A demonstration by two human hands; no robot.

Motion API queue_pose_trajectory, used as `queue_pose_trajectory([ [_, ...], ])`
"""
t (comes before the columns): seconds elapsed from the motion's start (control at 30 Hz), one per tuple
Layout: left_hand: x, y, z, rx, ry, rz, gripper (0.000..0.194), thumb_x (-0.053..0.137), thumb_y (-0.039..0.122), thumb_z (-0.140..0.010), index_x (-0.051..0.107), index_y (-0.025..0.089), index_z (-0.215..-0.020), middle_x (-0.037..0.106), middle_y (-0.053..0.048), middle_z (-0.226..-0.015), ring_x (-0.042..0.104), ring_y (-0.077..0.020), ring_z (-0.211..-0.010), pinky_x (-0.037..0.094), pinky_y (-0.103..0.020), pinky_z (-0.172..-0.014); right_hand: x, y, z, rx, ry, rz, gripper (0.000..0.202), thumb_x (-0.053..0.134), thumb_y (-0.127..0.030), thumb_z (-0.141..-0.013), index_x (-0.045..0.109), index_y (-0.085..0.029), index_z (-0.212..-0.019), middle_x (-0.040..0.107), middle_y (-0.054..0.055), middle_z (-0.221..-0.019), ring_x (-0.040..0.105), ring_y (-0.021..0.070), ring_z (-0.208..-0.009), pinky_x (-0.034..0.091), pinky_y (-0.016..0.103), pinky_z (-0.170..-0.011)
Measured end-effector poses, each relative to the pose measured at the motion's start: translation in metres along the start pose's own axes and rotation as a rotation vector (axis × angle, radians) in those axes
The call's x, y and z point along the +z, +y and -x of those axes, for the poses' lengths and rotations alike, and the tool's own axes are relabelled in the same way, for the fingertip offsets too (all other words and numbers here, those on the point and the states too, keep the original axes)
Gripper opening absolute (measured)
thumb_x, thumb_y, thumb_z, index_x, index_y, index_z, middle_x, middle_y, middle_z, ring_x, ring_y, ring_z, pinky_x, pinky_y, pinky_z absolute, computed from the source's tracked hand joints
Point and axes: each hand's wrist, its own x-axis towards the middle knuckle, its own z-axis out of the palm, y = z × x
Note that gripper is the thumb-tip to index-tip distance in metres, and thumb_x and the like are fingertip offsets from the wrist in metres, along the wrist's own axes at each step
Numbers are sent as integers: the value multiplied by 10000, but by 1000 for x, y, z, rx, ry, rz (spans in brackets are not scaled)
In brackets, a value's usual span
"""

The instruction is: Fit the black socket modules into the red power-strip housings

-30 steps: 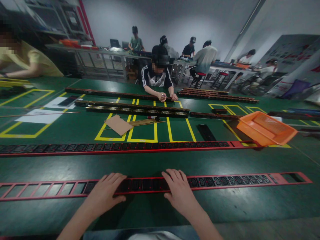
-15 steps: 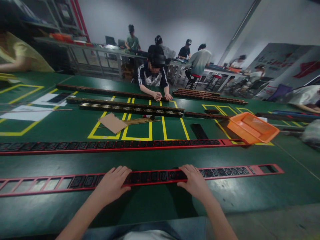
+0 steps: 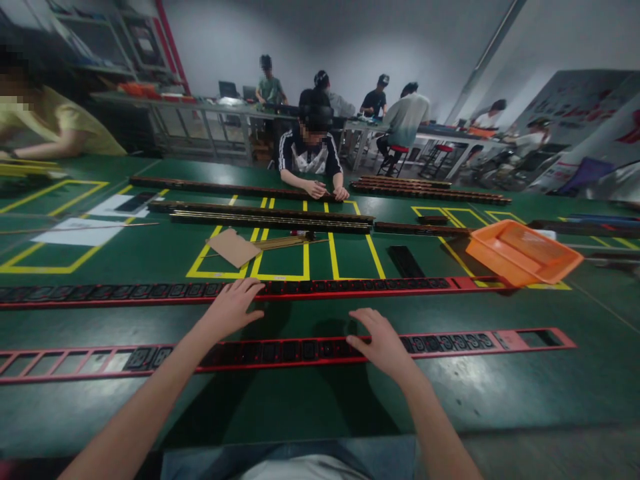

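A long red power strip frame (image 3: 295,351) with black sockets lies across the table in front of me; several slots at its left end have no sockets. Behind it a second red socket strip (image 3: 380,285) runs nearly parallel, filled with black sockets. My left hand (image 3: 233,307) is open, fingers spread, at the near edge of the far strip; whether it touches the strip I cannot tell. Over the near strip, right of its middle, my right hand (image 3: 379,339) hovers open with thumb and fingers apart and nothing between them.
An orange bin (image 3: 525,253) sits at the far strip's right end. A cardboard piece (image 3: 233,248), a black bar (image 3: 406,261) and dark metal rails (image 3: 270,219) lie beyond. Across the green table (image 3: 500,393) sits a person (image 3: 313,150) in a striped jacket; others work behind.
Both hands have come off the near strip. My left hand has moved forward to the far strip, while my right hand has lifted slightly forward. The view has shifted a little.
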Motion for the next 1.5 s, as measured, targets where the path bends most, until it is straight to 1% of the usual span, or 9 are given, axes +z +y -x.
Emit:
queue_pose_trajectory([
  [0.1, 10, -10, -30, 19, -67, -60, 630, 660, 440, -799, 470, 192, -1346, 515, -149, -1388, 445, -340, -1292, 354, -479, -1049, -12, 28, -26, 55, 120, 115, 598, 598, -281, -844, 430, -240, -1417, 495, 111, -1403, 445, 290, -1301, 384, 482, -1045],
  [0.2, 17, -19, -45, 35, -149, -68, 551, 676, 433, -791, 528, 170, -1252, 604, -144, -1235, 563, -302, -1145, 426, -411, -964, -20, 54, -51, 83, 98, 243, 693, 602, -254, -825, 351, -243, -1471, 420, 114, -1484, 382, 286, -1365, 316, 498, -1102],
  [0.33, 16, -23, -47, 71, -159, -76, 441, 674, 405, -803, 571, 155, -1151, 621, -140, -1164, 587, -285, -1103, 442, -375, -936, -24, 80, -69, 72, -29, 359, 725, 613, -214, -807, 342, -230, -1479, 403, 125, -1506, 351, 310, -1389, 200, 584, -1135],
  [0.5, 11, -21, -39, 108, -165, -64, 420, 667, 384, -812, 567, 172, -1161, 615, -132, -1185, 578, -279, -1131, 440, -366, -943, -27, 99, -70, 65, -118, 424, 686, 635, -189, -789, 411, -218, -1437, 497, 143, -1429, 422, 320, -1338, 164, 627, -1117],
  [0.57, 10, -19, -33, 115, -166, -59, 427, 672, 382, -805, 567, 180, -1167, 616, -124, -1178, 582, -274, -1118, 444, -364, -931, -28, 103, -67, 68, -160, 440, 642, 656, -184, -780, 468, -199, -1393, 547, 152, -1376, 467, 324, -1297, 176, 616, -1115],
  [0.67, 5, -14, -23, 122, -163, -54, 441, 676, 374, -797, 562, 196, -1183, 614, -108, -1171, 579, -269, -1112, 443, -363, -916, -32, 106, -61, 34, -205, 402, 555, 679, -196, -775, 546, -170, -1314, 595, 148, -1309, 515, 306, -1239, 296, 508, -1089],
  [0.8, -5, -8, -13, 129, -143, -56, 442, 678, 375, -790, 560, 201, -1179, 609, -90, -1148, 578, -267, -1085, 439, -362, -887, -39, 107, -52, -13, -198, 323, 536, 672, -218, -784, 556, -153, -1303, 598, 136, -1297, 521, 287, -1211, 389, 407, -1028],
  [1.03, -21, -22, 7, 111, -149, -60, 427, 684, 367, -782, 568, 211, -1163, 610, -86, -1148, 574, -259, -1063, 438, -353, -865, -38, 85, -46, 1, -207, 294, 506, 652, -258, -799, 565, -201, -1294, 593, 120, -1304, 520, 291, -1212, 396, 431, -988],
  [1.5, -26, -131, 75, -72, -235, -9, 463, 609, 323, -757, 574, 210, -1204, 609, -96, -1209, 579, -272, -1124, 449, -379, -960, 18, -20, -75, -166, -218, 232, 520, 725, -379, -803, 578, -188, -1264, 622, 104, -1172, 533, 276, -1113, 409, 399, -927],
])
